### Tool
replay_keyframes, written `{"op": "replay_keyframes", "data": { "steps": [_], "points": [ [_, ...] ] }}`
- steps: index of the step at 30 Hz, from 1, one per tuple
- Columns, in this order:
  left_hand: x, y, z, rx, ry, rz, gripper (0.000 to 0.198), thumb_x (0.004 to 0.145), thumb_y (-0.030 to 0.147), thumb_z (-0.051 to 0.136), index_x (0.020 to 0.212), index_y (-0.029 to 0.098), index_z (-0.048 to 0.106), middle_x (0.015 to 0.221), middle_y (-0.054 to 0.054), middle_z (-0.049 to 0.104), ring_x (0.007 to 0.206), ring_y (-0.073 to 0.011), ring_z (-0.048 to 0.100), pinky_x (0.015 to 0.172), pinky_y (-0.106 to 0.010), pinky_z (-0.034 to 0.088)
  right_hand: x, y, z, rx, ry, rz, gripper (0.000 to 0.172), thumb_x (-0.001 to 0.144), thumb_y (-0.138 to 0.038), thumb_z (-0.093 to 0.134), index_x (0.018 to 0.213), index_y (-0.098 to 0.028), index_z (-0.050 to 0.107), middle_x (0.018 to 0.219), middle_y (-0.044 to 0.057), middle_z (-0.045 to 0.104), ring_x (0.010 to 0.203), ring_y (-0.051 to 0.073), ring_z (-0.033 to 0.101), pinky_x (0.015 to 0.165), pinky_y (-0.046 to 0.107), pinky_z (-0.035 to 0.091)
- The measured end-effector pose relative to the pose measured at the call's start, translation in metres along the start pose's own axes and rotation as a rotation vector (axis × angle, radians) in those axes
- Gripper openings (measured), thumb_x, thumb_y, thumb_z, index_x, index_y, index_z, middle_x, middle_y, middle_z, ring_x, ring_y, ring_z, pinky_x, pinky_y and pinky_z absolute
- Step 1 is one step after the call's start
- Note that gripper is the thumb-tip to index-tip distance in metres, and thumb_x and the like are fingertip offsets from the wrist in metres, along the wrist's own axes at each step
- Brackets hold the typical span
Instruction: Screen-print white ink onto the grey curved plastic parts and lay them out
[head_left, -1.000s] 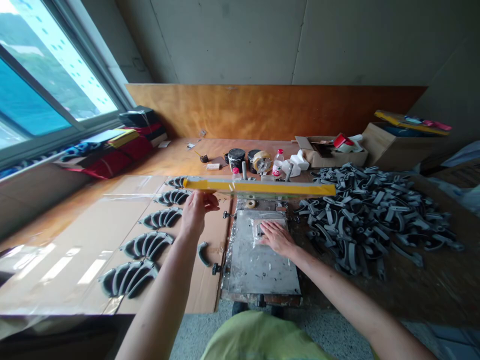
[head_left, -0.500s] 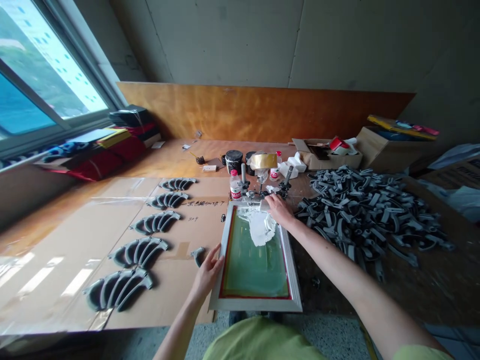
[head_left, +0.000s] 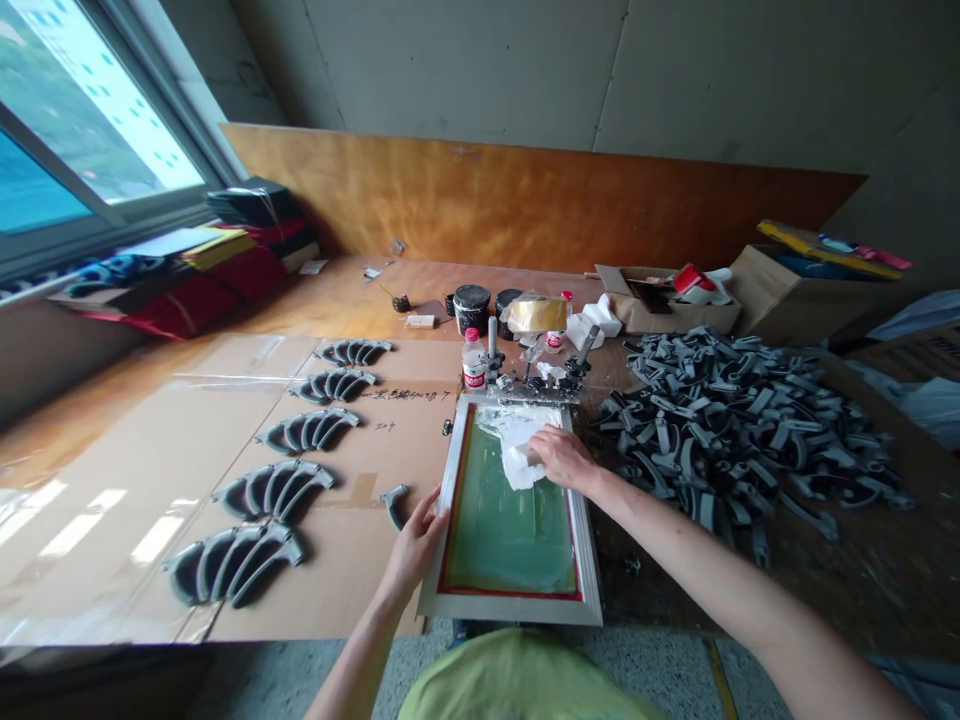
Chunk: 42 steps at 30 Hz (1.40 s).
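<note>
A screen-printing frame [head_left: 592,560] with a green mesh lies flat in front of me, hinged at its far end. White ink [head_left: 510,425] is smeared over the far part of the mesh. My right hand [head_left: 562,458] is closed on a white-coated squeegee [head_left: 519,455] resting in that ink. My left hand [head_left: 416,545] presses on the frame's left edge, fingers spread. One grey curved plastic part [head_left: 393,500] lies just left of the frame.
Rows of grey curved parts [head_left: 281,487] lie on cardboard to the left. A large heap of grey parts [head_left: 742,420] fills the table on the right. Ink tins [head_left: 471,305], a small bottle [head_left: 472,365], a tape roll [head_left: 536,314] and cardboard boxes [head_left: 780,280] stand behind the frame.
A second ago my left hand held the frame raised while my right hand lay on the plate beneath. The frame came down flat, and my right hand now draws the squeegee toward me.
</note>
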<state>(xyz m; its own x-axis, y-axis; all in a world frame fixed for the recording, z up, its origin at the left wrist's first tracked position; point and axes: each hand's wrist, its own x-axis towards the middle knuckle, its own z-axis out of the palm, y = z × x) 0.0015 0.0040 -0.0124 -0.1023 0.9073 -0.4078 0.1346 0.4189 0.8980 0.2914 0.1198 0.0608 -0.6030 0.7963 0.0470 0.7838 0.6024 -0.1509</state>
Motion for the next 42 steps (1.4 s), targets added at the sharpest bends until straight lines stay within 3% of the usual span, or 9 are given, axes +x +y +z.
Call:
{"op": "replay_keyframes", "data": {
  "steps": [6,8,14,20,27,31,33,36,42],
  "points": [
    [-0.001,0.001,0.0,-0.014,0.005,-0.002,0.085,0.072,0.069,0.062,0.139,0.018,0.052,0.075,0.001,0.064,0.067,-0.0181,0.06,0.06,-0.026,0.045,-0.025,0.013,-0.018,0.091,-0.064,-0.209,0.029,0.068,0.004,0.053,0.079,-0.02,0.064,0.082,0.003,0.065,0.085,0.019,0.056,0.071,0.027,0.041],
    [0.0,0.001,0.0,-0.026,0.003,0.0,0.085,0.072,0.068,0.062,0.14,0.017,0.051,0.077,0.0,0.065,0.067,-0.0179,0.061,0.06,-0.026,0.046,-0.018,0.017,-0.024,0.134,-0.082,-0.202,0.025,0.069,0.003,0.056,0.076,-0.021,0.064,0.08,0.001,0.065,0.081,0.017,0.056,0.07,0.025,0.04],
    [0.001,0.0,0.0,-0.063,0.008,0.012,0.088,0.07,0.069,0.064,0.139,0.014,0.051,0.071,0.001,0.06,0.063,-0.0158,0.057,0.056,-0.025,0.044,-0.012,-0.001,0.001,0.048,0.162,-0.053,0.026,0.083,-0.001,0.051,0.093,-0.018,0.069,0.086,0.006,0.064,0.087,0.02,0.056,0.074,0.028,0.043],
    [-0.006,0.012,-0.001,-0.079,0.011,-0.009,0.087,0.07,0.068,0.066,0.136,0.015,0.052,0.071,0.001,0.063,0.062,-0.0161,0.059,0.055,-0.025,0.046,-0.025,0.001,-0.007,0.107,0.087,-0.141,0.029,0.087,-0.012,0.059,0.111,-0.025,0.068,0.091,0.003,0.068,0.086,0.017,0.061,0.076,0.025,0.046],
    [-0.034,0.08,-0.014,-0.164,-0.091,-0.041,0.092,0.069,0.066,0.07,0.144,0.021,0.043,0.087,-0.004,0.073,0.081,-0.0245,0.069,0.068,-0.031,0.054,0.049,0.035,-0.052,0.142,0.138,0.219,0.078,0.074,-0.028,0.079,0.143,-0.038,0.044,0.11,0.001,0.07,0.089,0.02,0.066,0.076,0.028,0.05],
    [-0.038,0.129,-0.024,-0.058,0.012,0.068,0.064,0.074,0.07,0.059,0.112,0.019,0.07,0.1,-0.006,0.074,0.085,-0.0242,0.068,0.068,-0.029,0.054,0.036,0.066,-0.065,0.09,0.419,0.387,0.071,0.082,-0.04,0.07,0.146,-0.031,0.041,0.109,0.006,0.069,0.089,0.023,0.065,0.074,0.032,0.049],
    [-0.03,0.148,-0.021,-0.121,0.078,0.188,0.061,0.078,0.071,0.052,0.103,0.018,0.071,0.096,-0.006,0.073,0.082,-0.0228,0.067,0.067,-0.03,0.054,0.013,0.082,-0.059,0.149,0.536,0.512,0.06,0.089,-0.041,0.059,0.144,-0.022,0.045,0.096,0.007,0.07,0.083,0.023,0.065,0.073,0.032,0.048],
    [-0.012,0.175,-0.011,-0.308,0.091,0.4,0.058,0.082,0.066,0.053,0.108,0.016,0.066,0.096,-0.007,0.072,0.085,-0.0222,0.067,0.072,-0.033,0.055,-0.021,0.087,-0.027,0.275,0.48,0.649,0.045,0.091,-0.038,0.052,0.13,-0.015,0.056,0.081,0.006,0.069,0.076,0.022,0.064,0.071,0.032,0.048],
    [0.008,0.213,0.003,-0.456,0.029,0.435,0.054,0.085,0.064,0.05,0.114,0.018,0.057,0.087,-0.005,0.069,0.078,-0.0171,0.066,0.067,-0.029,0.053,-0.046,0.036,0.04,0.279,0.214,0.365,0.05,0.082,-0.035,0.069,0.127,-0.018,0.055,0.105,0.009,0.067,0.101,0.024,0.06,0.088,0.037,0.046]
  ]
}}
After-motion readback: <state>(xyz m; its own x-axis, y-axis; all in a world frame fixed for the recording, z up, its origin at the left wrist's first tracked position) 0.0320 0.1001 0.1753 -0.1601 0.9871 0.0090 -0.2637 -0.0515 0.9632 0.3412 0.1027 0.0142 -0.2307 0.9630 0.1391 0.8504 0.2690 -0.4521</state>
